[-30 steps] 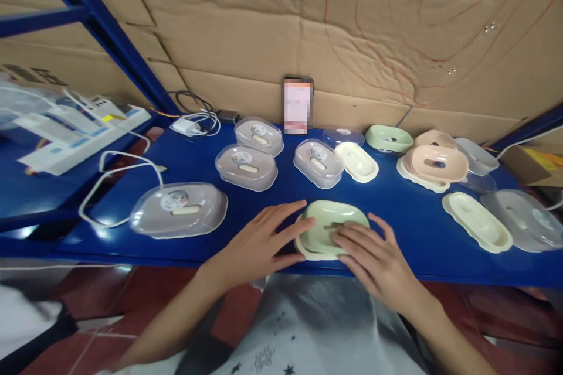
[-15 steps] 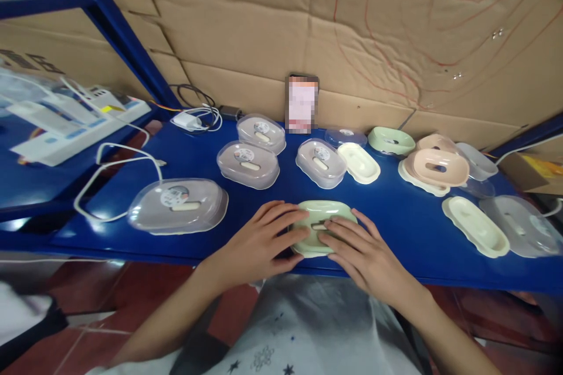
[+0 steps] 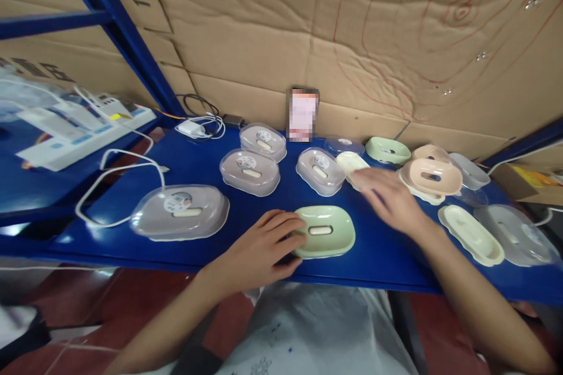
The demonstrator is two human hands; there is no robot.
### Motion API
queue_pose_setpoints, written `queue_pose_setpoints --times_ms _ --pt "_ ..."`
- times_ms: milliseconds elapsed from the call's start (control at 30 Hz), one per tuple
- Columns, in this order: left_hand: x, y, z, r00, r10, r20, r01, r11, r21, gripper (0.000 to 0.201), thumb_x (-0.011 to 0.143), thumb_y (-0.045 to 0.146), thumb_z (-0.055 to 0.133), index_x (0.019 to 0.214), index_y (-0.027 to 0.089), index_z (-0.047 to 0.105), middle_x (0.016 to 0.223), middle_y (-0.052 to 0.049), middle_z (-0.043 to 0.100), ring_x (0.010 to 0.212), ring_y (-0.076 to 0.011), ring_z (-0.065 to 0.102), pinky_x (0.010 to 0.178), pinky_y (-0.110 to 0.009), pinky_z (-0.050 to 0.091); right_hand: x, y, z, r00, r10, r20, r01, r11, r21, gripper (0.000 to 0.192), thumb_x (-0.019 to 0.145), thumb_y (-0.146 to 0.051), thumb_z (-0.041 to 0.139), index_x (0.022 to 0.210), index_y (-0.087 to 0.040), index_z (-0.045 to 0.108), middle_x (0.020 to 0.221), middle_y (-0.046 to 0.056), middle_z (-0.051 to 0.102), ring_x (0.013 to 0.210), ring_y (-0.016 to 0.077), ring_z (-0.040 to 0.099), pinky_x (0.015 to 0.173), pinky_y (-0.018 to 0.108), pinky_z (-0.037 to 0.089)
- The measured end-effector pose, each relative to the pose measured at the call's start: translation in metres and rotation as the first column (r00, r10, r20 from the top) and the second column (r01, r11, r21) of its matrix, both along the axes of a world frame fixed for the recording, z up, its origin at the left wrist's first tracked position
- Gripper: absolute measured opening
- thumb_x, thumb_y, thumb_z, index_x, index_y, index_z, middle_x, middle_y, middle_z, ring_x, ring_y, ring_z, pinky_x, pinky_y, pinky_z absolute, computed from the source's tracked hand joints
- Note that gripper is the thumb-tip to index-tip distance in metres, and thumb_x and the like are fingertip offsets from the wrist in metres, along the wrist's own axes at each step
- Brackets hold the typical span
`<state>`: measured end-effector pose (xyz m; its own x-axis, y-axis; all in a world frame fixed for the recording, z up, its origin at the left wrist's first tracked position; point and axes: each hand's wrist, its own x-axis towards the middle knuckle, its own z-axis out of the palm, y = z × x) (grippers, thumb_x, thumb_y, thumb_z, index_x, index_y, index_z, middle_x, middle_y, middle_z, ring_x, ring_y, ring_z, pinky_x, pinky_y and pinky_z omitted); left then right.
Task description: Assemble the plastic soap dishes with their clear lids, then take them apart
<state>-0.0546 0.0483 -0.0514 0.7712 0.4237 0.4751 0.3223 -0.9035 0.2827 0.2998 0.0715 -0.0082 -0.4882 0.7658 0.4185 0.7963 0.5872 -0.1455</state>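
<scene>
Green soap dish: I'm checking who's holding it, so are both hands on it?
No, only the left hand touches the green soap dish; the right hand is away from it.

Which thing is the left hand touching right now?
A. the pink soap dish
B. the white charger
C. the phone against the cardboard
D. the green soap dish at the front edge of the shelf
D: the left hand rests its fingers on the left end of the green soap dish, while the right hand is off it, farther back over the blue shelf.
</scene>
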Motion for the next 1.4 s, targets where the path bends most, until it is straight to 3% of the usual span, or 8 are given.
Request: queue_pose_setpoints --times_ms 200,367,633,833,967,1100,1267,1400 --pt "-0.002 0.001 0.000 0.999 -0.009 -0.038 0.009 1.000 -0.002 0.026 0.102 0.032 0.072 0.124 0.021 0.065 0.136 -0.010 0.069 0.133 -0.0288 0.062 0.114 -0.048 0.051 0.042 0.113 -0.014 0.959 -0.248 0.134 0.261 0.961 -0.089 0.061 0.108 -0.048 0.053 0.160 -0.016 0.054 0.167 0.020 0.048 0.152 0.0359 0.052 0.120 0.053 0.049" --pt "-0.002 0.001 0.002 0.999 0.001 -0.044 -0.001 1.000 0.011 0.021 0.105 0.030 0.068 0.124 0.020 0.065 0.135 -0.010 0.070 0.132 -0.0290 0.063 0.112 -0.049 0.053 0.034 0.128 -0.028 0.941 -0.291 0.173 0.303 0.952 -0.046 0.047 0.108 -0.042 0.053 0.151 -0.026 0.065 0.154 0.012 0.065 0.138 0.0347 0.065 0.120 0.057 0.044" --pt "-0.002 0.001 -0.001 0.999 0.003 -0.036 -0.002 1.000 0.025 0.023 0.107 0.033 0.065 0.126 0.020 0.064 0.135 -0.011 0.069 0.133 -0.0297 0.063 0.112 -0.050 0.056 0.040 0.090 -0.021 0.882 -0.470 -0.031 0.471 0.878 0.081 0.051 0.112 -0.047 0.040 0.142 -0.017 0.068 0.129 0.017 0.078 0.112 0.0349 0.077 0.098 0.048 0.058" --pt "-0.002 0.000 -0.003 0.999 0.020 -0.033 -0.019 1.000 0.018 0.026 0.107 0.029 0.064 0.131 0.020 0.062 0.140 -0.013 0.066 0.136 -0.0297 0.062 0.114 -0.050 0.058 0.031 0.029 -0.004 0.869 -0.407 -0.281 0.466 0.865 0.186 0.041 0.110 -0.049 0.050 0.130 -0.020 0.072 0.119 0.013 0.081 0.102 0.0305 0.079 0.090 0.043 0.062" --pt "-0.002 -0.003 -0.002 0.991 0.113 0.076 -0.117 0.991 0.060 0.042 0.105 0.026 0.066 0.145 0.021 0.053 0.160 -0.019 0.048 0.149 -0.0347 0.051 0.117 -0.056 0.055 -0.003 -0.036 0.001 0.959 -0.230 -0.168 0.276 0.896 0.347 0.030 0.108 -0.031 0.062 0.137 -0.023 0.068 0.123 0.011 0.080 0.108 0.0278 0.078 0.096 0.043 0.060" --pt "-0.003 -0.003 -0.004 0.987 0.114 0.110 -0.121 0.991 0.058 0.052 0.103 0.027 0.069 0.150 0.021 0.049 0.166 -0.021 0.038 0.155 -0.0366 0.043 0.120 -0.058 0.052 -0.039 -0.084 -0.009 0.998 -0.008 -0.060 0.024 0.961 0.274 0.037 0.103 -0.020 0.070 0.140 -0.021 0.064 0.124 0.011 0.079 0.114 0.0259 0.076 0.098 0.042 0.058" --pt "-0.003 -0.001 -0.006 0.996 0.075 0.047 -0.075 0.997 -0.009 0.060 0.104 0.030 0.068 0.159 0.023 0.043 0.165 -0.020 0.041 0.152 -0.0357 0.046 0.119 -0.058 0.053 -0.059 -0.095 -0.026 0.993 0.121 -0.016 -0.115 0.970 0.214 0.025 0.104 -0.016 0.068 0.129 -0.017 0.068 0.123 0.009 0.080 0.118 0.0233 0.074 0.103 0.043 0.058" --pt "-0.004 0.000 -0.006 0.998 0.053 0.035 -0.051 0.998 -0.048 0.055 0.106 0.031 0.065 0.157 0.024 0.046 0.159 -0.018 0.049 0.149 -0.0341 0.050 0.117 -0.056 0.056 -0.059 -0.092 -0.036 0.993 0.119 -0.016 -0.116 0.983 0.140 0.027 0.104 -0.019 0.069 0.131 -0.019 0.067 0.136 0.011 0.074 0.142 0.0287 0.061 0.121 0.057 0.050"
